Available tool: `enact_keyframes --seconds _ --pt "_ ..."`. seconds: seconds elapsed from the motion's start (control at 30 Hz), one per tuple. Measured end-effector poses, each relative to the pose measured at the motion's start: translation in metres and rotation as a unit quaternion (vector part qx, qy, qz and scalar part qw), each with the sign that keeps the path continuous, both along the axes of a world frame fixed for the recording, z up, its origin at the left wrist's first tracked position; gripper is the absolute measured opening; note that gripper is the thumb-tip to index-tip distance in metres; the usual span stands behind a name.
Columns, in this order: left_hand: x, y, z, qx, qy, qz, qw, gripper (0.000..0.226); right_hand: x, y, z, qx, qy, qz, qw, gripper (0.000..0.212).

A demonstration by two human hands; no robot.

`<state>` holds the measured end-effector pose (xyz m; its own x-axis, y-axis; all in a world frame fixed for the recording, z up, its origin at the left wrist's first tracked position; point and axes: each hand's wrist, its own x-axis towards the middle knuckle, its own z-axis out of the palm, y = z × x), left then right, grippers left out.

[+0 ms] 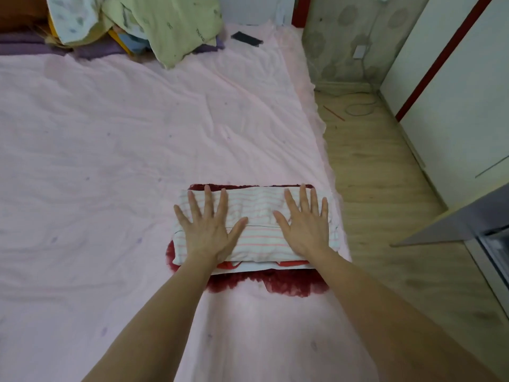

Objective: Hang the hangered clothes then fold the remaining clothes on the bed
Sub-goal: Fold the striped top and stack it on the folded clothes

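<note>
A pink bedsheet [110,147] is covering the bed and filling most of the view, with a wooden floor [385,202] running along its right edge and a white wardrobe [454,119] standing beyond that. At the head of the bed a heap of bedding, topped by a pale green quilt [170,26], is lying bunched together, and a dark phone-like object [246,39] is resting just beside it on the sheet.

Near the bed's right edge a small stack of folded clothes is sitting: a dark red fluffy garment [289,285] is forming the base, a red-and-white layer is showing at the near edge above it, and a pink-and-white striped garment [256,216] is lying folded on top. No loose or hangered clothes are showing elsewhere on the sheet, so the folding is probably near its end.

The left hand [209,230] and the right hand [305,227] are both pressing flat on the striped garment, palms down, fingers straight and spread wide, gripping nothing. They are sitting well apart, one toward each end, likely to flatten the fold evenly and keep the stack squared
</note>
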<state>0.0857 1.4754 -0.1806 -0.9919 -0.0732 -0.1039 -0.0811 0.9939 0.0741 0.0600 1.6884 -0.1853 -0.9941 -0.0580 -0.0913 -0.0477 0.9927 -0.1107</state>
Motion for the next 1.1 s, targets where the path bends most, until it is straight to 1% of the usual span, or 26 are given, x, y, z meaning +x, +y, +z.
enact_keyframes --seconds 0.07,0.13,0.23,0.3,0.4,0.5,0.57,0.6,0.63,0.67,0.73,0.8,0.93,1.03,1.1 --pt "-0.002 -0.002 -0.021 -0.003 -0.014 -0.002 1.0 0.092 -0.001 0.006 -0.026 0.006 -0.039 -0.013 0.999 0.075" --pt "-0.005 -0.005 -0.039 -0.001 -0.016 -0.014 1.0 0.095 0.001 0.007 -0.045 0.007 -0.041 -0.025 0.999 0.071" --pt "-0.008 -0.009 -0.054 0.006 -0.02 -0.019 1.0 0.096 0.001 0.003 -0.057 0.019 -0.033 -0.026 0.999 0.069" --pt "-0.013 -0.009 -0.059 0.012 -0.037 -0.023 0.999 0.098 -0.002 0.002 -0.059 0.032 -0.044 -0.022 0.998 0.069" --pt "-0.02 -0.008 -0.048 0.015 -0.081 -0.031 0.996 0.097 -0.004 0.002 -0.053 0.053 -0.062 -0.021 0.996 0.068" --pt "-0.02 -0.014 -0.021 -0.014 -0.106 -0.052 0.993 0.088 -0.005 -0.005 -0.035 0.073 -0.101 -0.035 0.992 0.067" --pt "-0.011 -0.024 0.004 -0.02 -0.095 -0.051 0.994 0.079 -0.001 -0.019 -0.01 0.049 -0.083 -0.055 0.994 0.062" --pt "-0.002 -0.033 0.021 -0.004 -0.09 -0.035 0.995 0.073 0.005 -0.031 0.007 0.03 -0.053 -0.05 0.997 0.056" --pt "0.01 -0.044 0.038 0.016 -0.085 -0.024 0.996 0.066 0.014 -0.044 0.024 0.009 -0.027 -0.034 0.999 0.048" --pt "0.022 -0.056 0.054 0.037 -0.087 -0.019 0.995 0.057 0.023 -0.059 0.041 -0.01 -0.022 -0.015 1.0 0.042" --pt "0.048 -0.08 0.083 0.044 -0.096 -0.026 0.994 0.043 0.044 -0.089 0.07 -0.028 -0.045 0.022 0.998 0.034" --pt "0.084 -0.113 0.115 0.051 -0.12 -0.009 0.991 0.04 0.069 -0.125 0.1 -0.045 -0.077 0.052 0.995 0.031" --pt "0.169 -0.195 0.161 0.098 -0.166 0.066 0.979 0.04 0.129 -0.209 0.146 -0.083 -0.099 0.132 0.983 0.023" --pt "0.237 -0.263 0.182 0.111 -0.178 0.115 0.971 0.039 0.176 -0.278 0.167 -0.068 -0.148 0.197 0.967 0.024" --pt "0.286 -0.322 0.192 0.106 -0.174 0.155 0.967 0.032 0.207 -0.335 0.177 -0.055 -0.174 0.241 0.953 0.025"
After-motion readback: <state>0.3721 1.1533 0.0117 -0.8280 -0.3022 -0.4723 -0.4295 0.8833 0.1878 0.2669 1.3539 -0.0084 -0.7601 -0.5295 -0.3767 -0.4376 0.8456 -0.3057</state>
